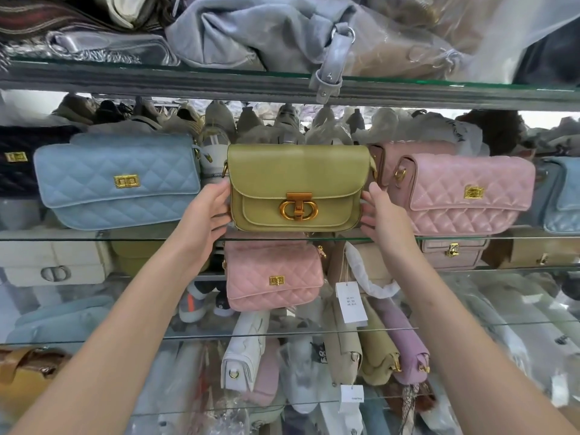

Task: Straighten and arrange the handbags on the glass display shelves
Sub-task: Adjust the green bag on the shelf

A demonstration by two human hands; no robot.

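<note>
**Green handbag between my hands**

The glass shelf (94, 236) runs just under both my hands. Outside my left hand (205, 213) sits a blue quilted bag (116, 183), and outside my right hand (383, 215) a pink quilted bag (470, 193). The olive-green handbag (298, 180) stands upright between my hands on the shelf edge. My left hand grips its left end, fingers hidden behind it. My right fingertips press against its right end, thumb lifted free.
</note>
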